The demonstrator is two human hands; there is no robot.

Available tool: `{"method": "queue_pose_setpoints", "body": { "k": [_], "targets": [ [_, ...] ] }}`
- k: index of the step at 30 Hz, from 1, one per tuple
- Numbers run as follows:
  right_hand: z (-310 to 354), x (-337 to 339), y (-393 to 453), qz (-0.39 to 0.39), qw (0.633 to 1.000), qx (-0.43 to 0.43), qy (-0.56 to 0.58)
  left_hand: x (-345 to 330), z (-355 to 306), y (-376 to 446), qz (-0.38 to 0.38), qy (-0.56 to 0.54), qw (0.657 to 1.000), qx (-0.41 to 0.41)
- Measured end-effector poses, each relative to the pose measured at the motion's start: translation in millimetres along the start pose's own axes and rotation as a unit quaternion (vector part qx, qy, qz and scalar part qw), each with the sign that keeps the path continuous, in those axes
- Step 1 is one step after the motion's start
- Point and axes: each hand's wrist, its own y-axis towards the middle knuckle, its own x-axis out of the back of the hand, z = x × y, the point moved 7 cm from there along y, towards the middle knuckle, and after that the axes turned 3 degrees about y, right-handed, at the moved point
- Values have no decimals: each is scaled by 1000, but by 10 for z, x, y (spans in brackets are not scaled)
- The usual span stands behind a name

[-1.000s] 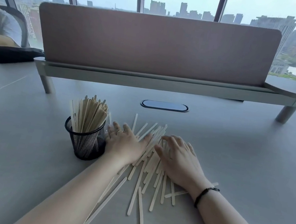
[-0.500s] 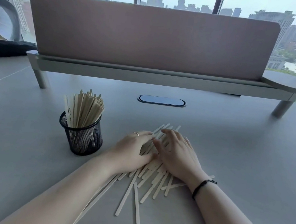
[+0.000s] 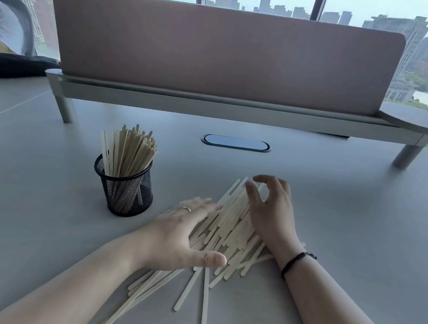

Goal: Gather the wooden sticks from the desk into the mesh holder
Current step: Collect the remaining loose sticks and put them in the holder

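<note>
Both hands bracket stick pile by mesh holder.

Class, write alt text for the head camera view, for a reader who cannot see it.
Two bare hands, left hand and right hand, press a heap of wooden sticks together on a grey desk. Left of them stands a black mesh holder already full of sticks.

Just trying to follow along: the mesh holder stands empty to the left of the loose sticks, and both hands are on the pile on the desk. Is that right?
Not quite. The mesh holder is not empty: the head view shows it already packed with upright sticks. The rest holds: it stands left of the loose sticks, and the left hand and right hand are on that pile on the desk.
</note>
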Motion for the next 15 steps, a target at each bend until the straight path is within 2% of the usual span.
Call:
{"method": "queue_pose_setpoints", "body": {
  "k": [3,8,10,12,15],
  "targets": [
    [86,-47,-66,-7,998,12,56,-60,-119,-63,29,34,999,-15],
    [311,-183,-178,41,994,51,86,-127,-152,-139,75,76,994,-23],
    [345,-134,-142,61,995,70,43,-121,-113,-164,86,74,993,-13],
    [292,-118,-82,120,988,88,-44,-87,-74,-175,96,47,994,-7],
    [138,-214,-96,242,945,127,-181,1,-10,-176,99,-6,995,0]
  ]
}}
